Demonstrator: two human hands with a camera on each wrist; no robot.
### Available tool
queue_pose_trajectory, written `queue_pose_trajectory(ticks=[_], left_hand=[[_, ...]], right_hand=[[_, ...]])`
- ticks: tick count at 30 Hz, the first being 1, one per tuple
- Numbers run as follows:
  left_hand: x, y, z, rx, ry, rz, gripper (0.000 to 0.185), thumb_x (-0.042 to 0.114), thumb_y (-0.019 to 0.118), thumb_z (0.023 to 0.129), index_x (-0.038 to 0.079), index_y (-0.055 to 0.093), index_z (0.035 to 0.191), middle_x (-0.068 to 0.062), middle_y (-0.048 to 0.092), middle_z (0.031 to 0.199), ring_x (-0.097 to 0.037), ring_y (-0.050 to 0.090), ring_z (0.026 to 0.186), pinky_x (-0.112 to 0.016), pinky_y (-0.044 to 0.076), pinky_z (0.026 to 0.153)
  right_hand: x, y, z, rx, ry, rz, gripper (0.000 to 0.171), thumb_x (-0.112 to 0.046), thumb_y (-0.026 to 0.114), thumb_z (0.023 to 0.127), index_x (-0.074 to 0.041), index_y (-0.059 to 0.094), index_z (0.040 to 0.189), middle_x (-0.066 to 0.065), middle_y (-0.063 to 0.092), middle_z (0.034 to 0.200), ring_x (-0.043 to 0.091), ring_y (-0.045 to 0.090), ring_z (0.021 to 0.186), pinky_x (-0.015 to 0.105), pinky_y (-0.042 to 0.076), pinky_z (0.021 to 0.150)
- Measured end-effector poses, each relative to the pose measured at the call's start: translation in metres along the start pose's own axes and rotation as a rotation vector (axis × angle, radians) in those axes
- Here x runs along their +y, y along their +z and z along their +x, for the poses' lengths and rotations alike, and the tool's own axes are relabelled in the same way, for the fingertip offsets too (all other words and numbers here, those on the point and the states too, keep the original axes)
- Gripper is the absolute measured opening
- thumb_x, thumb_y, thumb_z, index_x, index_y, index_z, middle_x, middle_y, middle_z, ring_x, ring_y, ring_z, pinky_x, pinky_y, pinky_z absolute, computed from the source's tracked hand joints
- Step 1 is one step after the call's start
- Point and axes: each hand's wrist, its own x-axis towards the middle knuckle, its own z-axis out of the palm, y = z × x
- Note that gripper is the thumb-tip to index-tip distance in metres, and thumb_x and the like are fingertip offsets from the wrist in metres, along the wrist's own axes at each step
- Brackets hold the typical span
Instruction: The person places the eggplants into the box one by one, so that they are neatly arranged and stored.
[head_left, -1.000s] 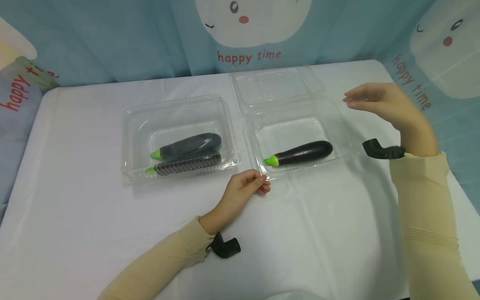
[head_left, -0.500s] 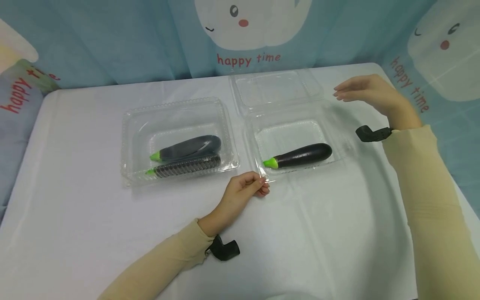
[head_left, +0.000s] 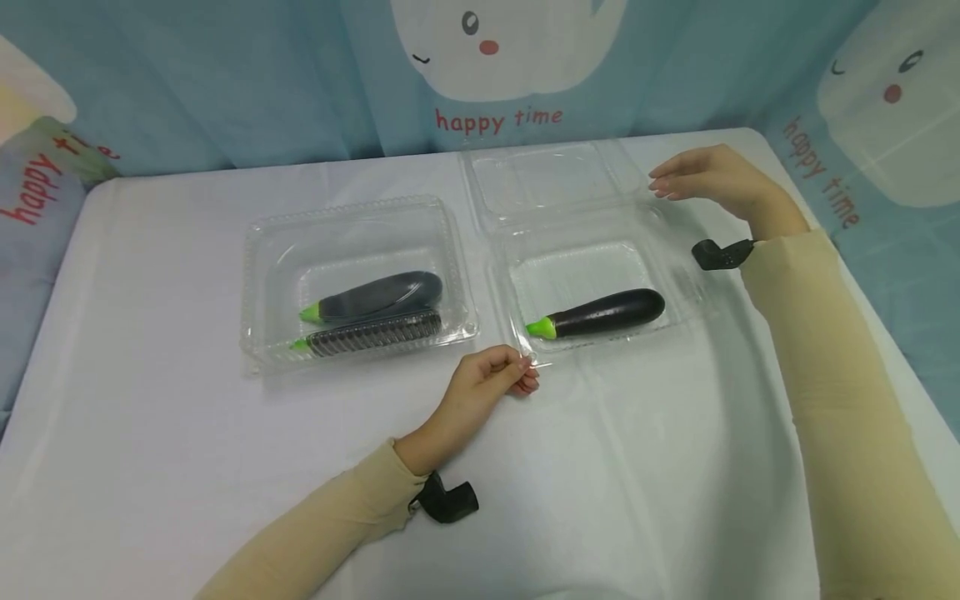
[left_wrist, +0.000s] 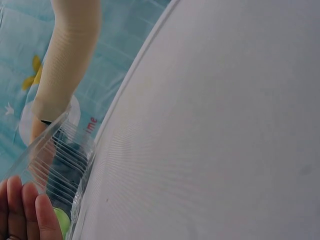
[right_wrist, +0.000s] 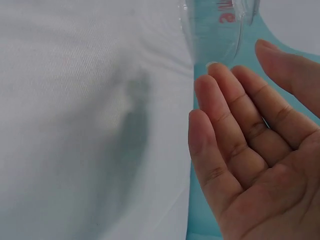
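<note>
On the table, a clear plastic clamshell box lies open with its lid folded back behind it. Inside rests a dark purple eggplant, its green stem pointing left. My left hand pinches the near left corner of this box between thumb and fingers; in the left wrist view, the left fingers sit beside its ribbed wall. My right hand is raised near the lid's right side, holding nothing. The right wrist view has the right palm facing up, fingers apart from the clear plastic beyond them.
Left of the open box stands a second clear clamshell box, closed. It contains an eggplant and another dark, green-tipped one seen through its ribbed wall. A printed blue curtain hangs behind the white-covered table.
My right hand has moved left and slightly away from me, towards the lid's right edge. The left hand has kept its hold on the box corner.
</note>
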Motion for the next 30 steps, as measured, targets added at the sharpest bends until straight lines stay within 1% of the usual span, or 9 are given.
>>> queue_pose_trajectory(ticks=[3,6,9,13,17,21,24,30], left_hand=[[0.000,0.000,0.000,-0.005,0.004,0.001,0.017,0.001,0.050,0.096,-0.014,0.057,0.093,-0.031,0.062,0.092,-0.010,0.062,0.080,-0.033,0.055,0.079],[-0.001,-0.001,0.000,-0.003,0.009,0.010,0.017,0.001,0.051,0.095,-0.014,0.058,0.093,-0.027,0.063,0.089,-0.011,0.062,0.079,-0.033,0.055,0.079],[-0.002,-0.001,0.000,-0.003,0.010,0.020,0.017,0.002,0.051,0.095,-0.013,0.058,0.093,-0.023,0.065,0.087,-0.011,0.062,0.079,-0.033,0.055,0.078],[-0.002,-0.002,0.001,-0.004,0.012,0.025,0.017,0.002,0.051,0.096,-0.013,0.059,0.094,-0.020,0.065,0.086,-0.011,0.062,0.078,-0.034,0.055,0.078],[-0.001,-0.002,0.002,-0.004,0.013,0.024,0.018,0.002,0.051,0.096,-0.014,0.059,0.094,-0.017,0.066,0.085,-0.011,0.062,0.078,-0.034,0.055,0.078],[-0.002,-0.002,0.002,-0.003,0.004,0.026,0.017,0.002,0.052,0.096,-0.014,0.059,0.094,-0.018,0.066,0.085,-0.011,0.062,0.078,-0.033,0.055,0.078],[-0.002,-0.002,0.002,-0.002,0.001,0.027,0.017,0.001,0.051,0.095,-0.014,0.059,0.094,-0.021,0.065,0.086,-0.011,0.062,0.078,-0.033,0.055,0.078],[-0.001,-0.002,0.002,-0.002,-0.003,0.034,0.016,0.001,0.052,0.095,-0.013,0.059,0.093,-0.020,0.066,0.086,-0.011,0.063,0.078,-0.033,0.055,0.078]], right_hand=[[0.002,0.001,0.004,-0.013,-0.004,0.042,0.040,-0.018,0.064,0.091,0.004,0.057,0.123,-0.011,0.066,0.101,0.005,0.063,0.091,0.015,0.049,0.080],[0.003,0.002,0.009,-0.029,0.004,0.087,0.042,-0.015,0.064,0.091,0.007,0.054,0.125,-0.010,0.067,0.101,0.005,0.064,0.091,0.016,0.049,0.080],[0.003,0.004,0.012,-0.049,0.034,0.120,0.048,-0.014,0.064,0.091,0.009,0.049,0.130,-0.010,0.067,0.100,0.004,0.065,0.091,0.016,0.049,0.081],[0.005,0.005,0.018,-0.067,0.065,0.162,0.053,-0.014,0.064,0.091,0.009,0.044,0.134,-0.011,0.067,0.100,0.003,0.064,0.091,0.015,0.049,0.081],[0.007,0.007,0.021,-0.062,0.092,0.198,0.055,-0.015,0.065,0.091,0.008,0.042,0.136,-0.011,0.066,0.100,0.004,0.063,0.092,0.015,0.049,0.081],[0.005,0.010,0.021,-0.034,0.120,0.186,0.057,-0.018,0.067,0.089,0.005,0.043,0.136,-0.012,0.066,0.098,0.004,0.062,0.091,0.014,0.047,0.080],[0.005,0.012,0.020,-0.008,0.111,0.191,0.052,-0.018,0.068,0.088,0.003,0.048,0.131,-0.012,0.068,0.095,0.004,0.062,0.088,0.014,0.047,0.078],[0.006,0.016,0.020,0.019,0.051,0.317,0.032,-0.005,0.067,0.087,0.001,0.058,0.117,-0.004,0.068,0.088,0.007,0.064,0.082,0.015,0.051,0.074]])
